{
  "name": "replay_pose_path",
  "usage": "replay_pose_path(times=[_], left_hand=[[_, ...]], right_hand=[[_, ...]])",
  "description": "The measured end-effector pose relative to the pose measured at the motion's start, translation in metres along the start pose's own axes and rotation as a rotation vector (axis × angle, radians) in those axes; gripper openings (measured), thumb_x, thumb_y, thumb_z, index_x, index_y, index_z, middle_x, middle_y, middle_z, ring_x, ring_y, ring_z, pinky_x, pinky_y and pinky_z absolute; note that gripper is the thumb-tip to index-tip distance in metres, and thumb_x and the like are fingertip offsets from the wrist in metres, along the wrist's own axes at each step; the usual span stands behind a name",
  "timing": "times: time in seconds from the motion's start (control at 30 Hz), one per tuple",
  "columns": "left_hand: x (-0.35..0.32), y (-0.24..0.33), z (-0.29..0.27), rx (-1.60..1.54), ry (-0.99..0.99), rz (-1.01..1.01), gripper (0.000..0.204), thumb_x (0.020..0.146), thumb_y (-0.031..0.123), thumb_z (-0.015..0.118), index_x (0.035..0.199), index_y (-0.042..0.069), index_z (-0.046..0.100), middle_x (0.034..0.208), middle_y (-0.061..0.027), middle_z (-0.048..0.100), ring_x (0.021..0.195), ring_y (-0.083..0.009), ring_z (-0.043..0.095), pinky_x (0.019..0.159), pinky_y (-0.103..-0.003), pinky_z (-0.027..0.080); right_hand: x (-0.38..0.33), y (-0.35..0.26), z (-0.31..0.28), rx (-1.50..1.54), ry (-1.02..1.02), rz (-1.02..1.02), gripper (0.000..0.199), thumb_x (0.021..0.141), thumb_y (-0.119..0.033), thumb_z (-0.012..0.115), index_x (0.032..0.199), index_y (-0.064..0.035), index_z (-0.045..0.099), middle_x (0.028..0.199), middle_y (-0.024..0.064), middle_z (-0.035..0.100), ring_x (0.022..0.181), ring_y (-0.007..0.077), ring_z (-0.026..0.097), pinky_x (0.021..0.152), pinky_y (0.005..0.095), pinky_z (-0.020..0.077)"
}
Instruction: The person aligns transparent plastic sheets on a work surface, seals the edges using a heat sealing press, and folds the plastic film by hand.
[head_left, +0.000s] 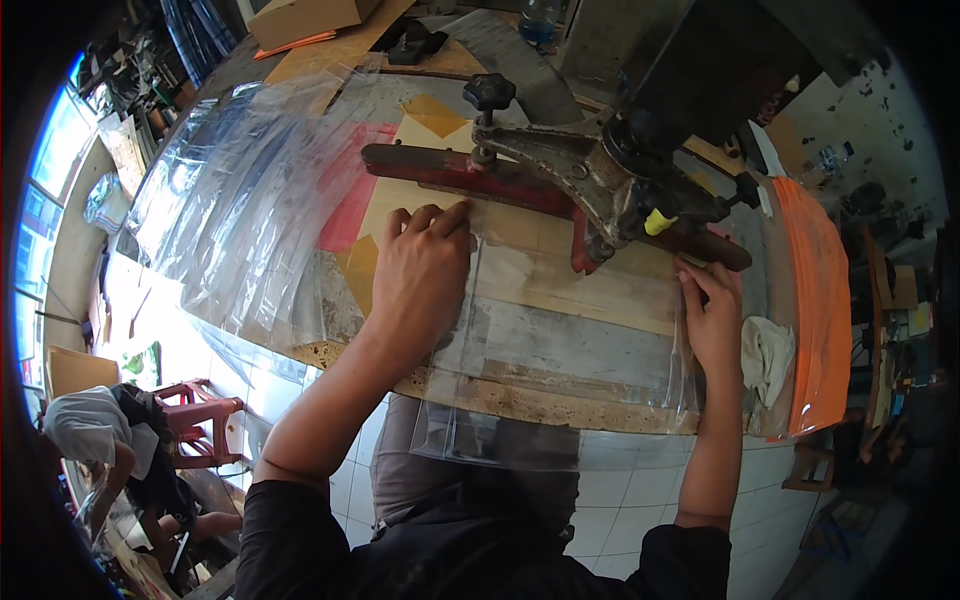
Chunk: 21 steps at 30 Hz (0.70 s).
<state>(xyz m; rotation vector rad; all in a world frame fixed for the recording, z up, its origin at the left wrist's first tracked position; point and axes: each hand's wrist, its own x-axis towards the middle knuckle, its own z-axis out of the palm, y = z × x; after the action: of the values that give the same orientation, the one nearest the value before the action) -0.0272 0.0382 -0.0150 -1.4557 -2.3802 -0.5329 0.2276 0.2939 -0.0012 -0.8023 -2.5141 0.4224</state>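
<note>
A clear plastic sheet (497, 438) lies between my hands on the worktable, its near end hanging over the front edge. My left hand (425, 262) is closed at the sheet's far left corner, knuckles up and fingers curled, just below the machine's long red bar (450, 172). At the far right corner, the thumb and fingers of my right hand (710, 312) pinch the sheet's edge, close to the bar's right end. The bar hangs from a metal press arm (590, 165) with black knobs. Beneath the sheet's far part is a pale yellowish board (570, 285).
Many clear plastic pieces (230, 210) are heaped at the left. A stack of orange sheets (822, 310) and a white cloth (767, 360) lie at the right. A cardboard box (305, 20) stands far left. Beyond the table, a person (95, 430) bends beside a red stool (205, 425).
</note>
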Motion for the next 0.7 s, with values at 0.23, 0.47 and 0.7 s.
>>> replay_pose_path(times=[0.23,0.47,0.7], left_hand=[[-0.003,-0.004,0.004,0.072,0.011,0.033,0.022,0.093,0.014,0.063,0.108,0.002,0.075,0.131,-0.006,0.07,0.112,-0.0244,0.065,0.099,-0.041,0.046],[-0.009,-0.013,0.004,0.023,0.012,0.092,0.022,0.094,0.014,0.062,0.109,0.001,0.073,0.132,-0.0088,0.069,0.113,-0.0273,0.066,0.097,-0.043,0.05],[-0.046,-0.006,-0.032,-0.297,0.098,0.11,0.019,0.092,0.01,0.069,0.109,0.006,0.076,0.141,-0.0135,0.065,0.133,-0.037,0.057,0.111,-0.046,0.045]], right_hand=[[-0.005,0.008,0.004,0.016,0.06,-0.07,0.025,0.1,-0.014,0.065,0.122,-0.0079,0.076,0.097,0.0128,0.065,0.089,0.0282,0.064,0.079,0.0362,0.0493],[-0.013,0.003,-0.011,0.077,-0.027,-0.05,0.027,0.098,-0.013,0.066,0.123,-0.0071,0.074,0.099,0.0166,0.063,0.09,0.0317,0.066,0.08,0.0385,0.0508],[-0.071,-0.006,-0.022,0.185,0.082,0.02,0.025,0.103,-0.019,0.063,0.12,-0.0049,0.076,0.119,0.0131,0.068,0.1,0.0293,0.069,0.088,0.0355,0.0529]])
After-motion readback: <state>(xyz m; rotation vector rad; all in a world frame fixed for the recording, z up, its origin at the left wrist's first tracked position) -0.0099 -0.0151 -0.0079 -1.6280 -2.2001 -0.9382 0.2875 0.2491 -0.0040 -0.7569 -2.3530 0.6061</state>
